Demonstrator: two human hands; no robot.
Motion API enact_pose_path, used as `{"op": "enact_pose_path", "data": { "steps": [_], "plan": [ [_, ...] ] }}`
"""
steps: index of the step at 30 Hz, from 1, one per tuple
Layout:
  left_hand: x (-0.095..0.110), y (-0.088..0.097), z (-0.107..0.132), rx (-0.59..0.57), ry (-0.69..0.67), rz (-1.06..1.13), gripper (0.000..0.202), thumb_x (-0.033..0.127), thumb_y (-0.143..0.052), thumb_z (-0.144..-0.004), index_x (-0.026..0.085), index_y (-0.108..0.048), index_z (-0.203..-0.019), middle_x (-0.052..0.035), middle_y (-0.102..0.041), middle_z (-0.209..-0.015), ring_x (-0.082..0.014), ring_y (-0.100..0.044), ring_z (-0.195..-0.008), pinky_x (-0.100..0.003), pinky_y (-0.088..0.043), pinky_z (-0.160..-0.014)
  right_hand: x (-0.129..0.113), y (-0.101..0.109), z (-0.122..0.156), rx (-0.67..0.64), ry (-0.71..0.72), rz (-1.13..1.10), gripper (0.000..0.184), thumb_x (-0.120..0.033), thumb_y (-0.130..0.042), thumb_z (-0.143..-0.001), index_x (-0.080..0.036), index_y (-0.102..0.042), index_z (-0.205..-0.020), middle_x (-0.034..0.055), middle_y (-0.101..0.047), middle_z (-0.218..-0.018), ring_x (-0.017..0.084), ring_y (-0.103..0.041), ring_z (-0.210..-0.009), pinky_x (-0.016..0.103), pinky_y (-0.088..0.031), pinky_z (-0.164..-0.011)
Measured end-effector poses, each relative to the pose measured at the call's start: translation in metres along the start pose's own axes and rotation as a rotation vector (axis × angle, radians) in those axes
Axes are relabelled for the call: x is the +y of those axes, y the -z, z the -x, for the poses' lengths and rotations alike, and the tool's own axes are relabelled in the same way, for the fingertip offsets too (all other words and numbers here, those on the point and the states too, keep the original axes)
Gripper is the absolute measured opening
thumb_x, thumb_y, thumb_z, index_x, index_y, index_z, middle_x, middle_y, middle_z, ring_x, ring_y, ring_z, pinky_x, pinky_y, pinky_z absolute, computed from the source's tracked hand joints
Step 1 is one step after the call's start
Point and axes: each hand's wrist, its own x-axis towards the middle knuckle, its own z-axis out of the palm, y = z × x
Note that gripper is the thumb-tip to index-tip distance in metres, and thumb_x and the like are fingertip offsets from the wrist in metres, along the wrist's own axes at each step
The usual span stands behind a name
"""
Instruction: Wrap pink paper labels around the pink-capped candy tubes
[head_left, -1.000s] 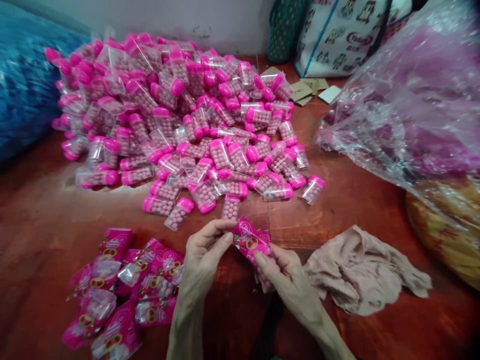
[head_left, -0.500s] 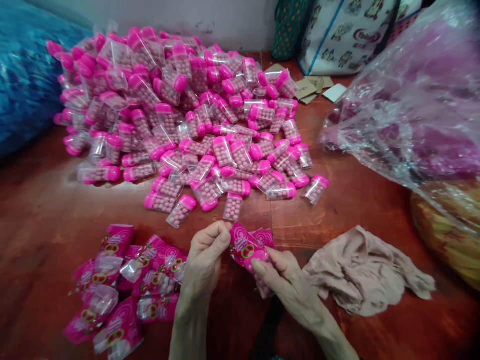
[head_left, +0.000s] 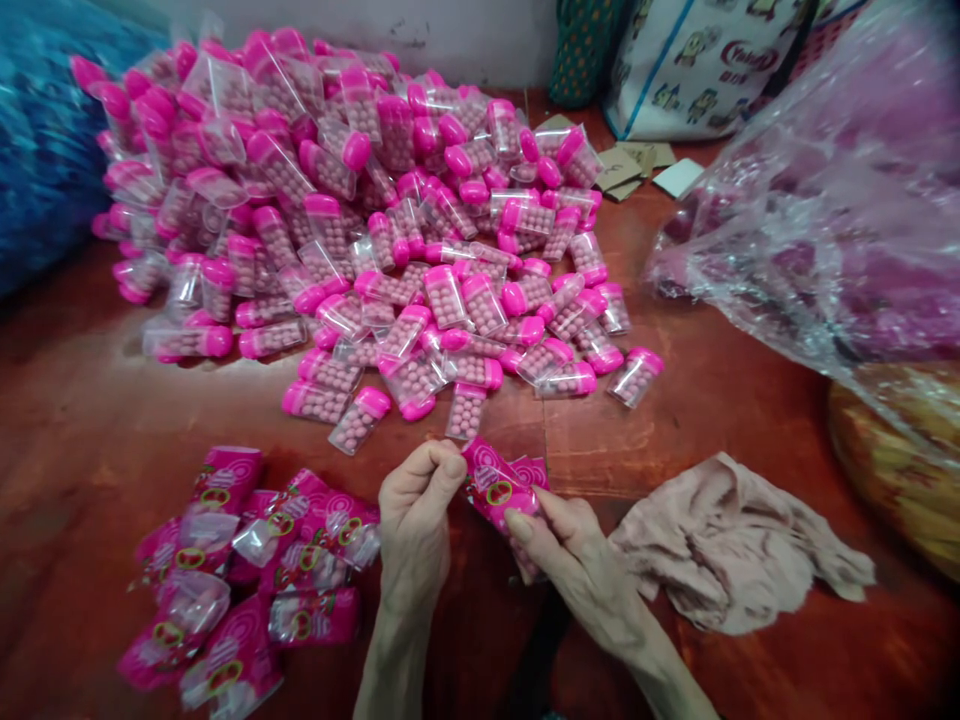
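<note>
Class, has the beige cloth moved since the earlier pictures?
No. Judged against the floor seam, the beige cloth keeps its place; the whole view just shifts slightly.

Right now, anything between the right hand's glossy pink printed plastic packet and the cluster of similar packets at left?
Yes: the bare left hand, at the upper left edge of the held packet.
</note>
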Motion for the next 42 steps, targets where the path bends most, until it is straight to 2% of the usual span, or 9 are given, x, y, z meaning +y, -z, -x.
{"op": "enact_pose_path", "data": {
  "steps": [3,5,10,13,20,28,37,40,42],
  "plan": [
    [-0.002,-0.003,-0.003,0.009,0.017,0.033,0.005,0.022,-0.065,-0.073,0.018,-0.062,-0.076,0.003,-0.061,-0.068,-0.0091,-0.052,-0.063,-0.019,-0.04,-0.063,0.001,-0.004,-0.002,0.034,-0.014,-0.108,0.034,-0.043,-0.043,-0.088,-0.017,-0.052,-0.068,-0.0038,-0.048,-0.054,0.009,-0.044,-0.049,0.021,-0.036,-0.049],
    [-0.002,-0.005,-0.003,-0.051,0.058,0.024,0.019,0.022,-0.068,-0.07,0.019,-0.064,-0.088,-0.0001,-0.067,-0.077,-0.0119,-0.058,-0.07,-0.022,-0.043,-0.068,0.002,-0.005,-0.003,0.069,-0.017,-0.201,0.033,-0.042,-0.042,-0.089,-0.017,-0.051,-0.07,-0.0042,-0.046,-0.054,0.009,-0.043,-0.047,0.02,-0.036,-0.048],
    [-0.004,-0.014,0.004,-0.227,0.246,-0.087,0.013,0.023,-0.07,-0.066,0.014,-0.067,-0.075,-0.0009,-0.066,-0.061,-0.0142,-0.06,-0.057,-0.024,-0.048,-0.059,0.001,-0.002,-0.004,0.122,0.026,-0.197,0.029,-0.038,-0.043,-0.089,-0.018,-0.049,-0.069,-0.0045,-0.045,-0.055,0.009,-0.042,-0.049,0.02,-0.036,-0.048],
    [-0.005,-0.017,0.008,-0.203,0.264,-0.075,0.009,0.023,-0.069,-0.068,0.014,-0.066,-0.07,0.0019,-0.061,-0.051,-0.0121,-0.057,-0.048,-0.024,-0.048,-0.053,0.0,0.0,-0.003,0.112,0.034,-0.116,0.026,-0.036,-0.044,-0.089,-0.018,-0.049,-0.071,-0.0047,-0.046,-0.057,0.009,-0.043,-0.051,0.019,-0.035,-0.049],
    [-0.005,-0.011,0.007,-0.141,0.241,-0.034,0.008,0.019,-0.072,-0.064,0.014,-0.069,-0.069,0.0009,-0.067,-0.061,-0.0102,-0.057,-0.053,-0.021,-0.048,-0.054,0.006,-0.002,-0.006,0.054,0.083,-0.157,0.025,-0.036,-0.044,-0.089,-0.018,-0.051,-0.074,-0.004,-0.046,-0.061,0.009,-0.043,-0.056,0.02,-0.035,-0.052],
    [-0.011,-0.008,0.006,-0.05,0.136,0.073,0.009,0.019,-0.069,-0.069,0.016,-0.071,-0.078,-0.0021,-0.07,-0.072,-0.013,-0.062,-0.066,-0.026,-0.048,-0.069,0.007,-0.005,-0.005,0.085,0.105,-0.015,0.017,-0.035,-0.047,-0.088,-0.02,-0.054,-0.084,-0.0032,-0.049,-0.068,0.011,-0.044,-0.062,0.02,-0.037,-0.057],
    [0.001,-0.007,0.006,-0.364,0.189,0.139,0.016,0.017,-0.063,-0.074,0.014,-0.072,-0.086,-0.0104,-0.071,-0.09,-0.0222,-0.064,-0.081,-0.035,-0.047,-0.079,0.013,-0.006,0.009,0.238,0.227,0.309,0.037,-0.033,-0.045,-0.089,-0.029,-0.045,-0.126,0.0018,-0.064,-0.098,0.016,-0.057,-0.08,0.025,-0.045,-0.072],
    [0.001,-0.009,0.008,-0.402,0.209,0.181,0.019,0.017,-0.062,-0.075,0.014,-0.071,-0.091,-0.0127,-0.068,-0.1,-0.026,-0.062,-0.091,-0.037,-0.046,-0.081,0.011,-0.005,0.009,0.259,0.243,0.312,0.038,-0.034,-0.045,-0.089,-0.027,-0.045,-0.126,0.0026,-0.063,-0.104,0.016,-0.058,-0.08,0.025,-0.046,-0.072],
    [-0.001,-0.011,0.01,-0.405,0.227,0.236,0.021,0.021,-0.062,-0.075,0.015,-0.071,-0.092,-0.0132,-0.067,-0.104,-0.0279,-0.06,-0.095,-0.038,-0.046,-0.081,0.008,-0.007,0.008,0.267,0.24,0.309,0.03,-0.034,-0.045,-0.088,-0.024,-0.053,-0.116,0.0015,-0.065,-0.091,0.015,-0.057,-0.071,0.023,-0.046,-0.065]
  ]
}}
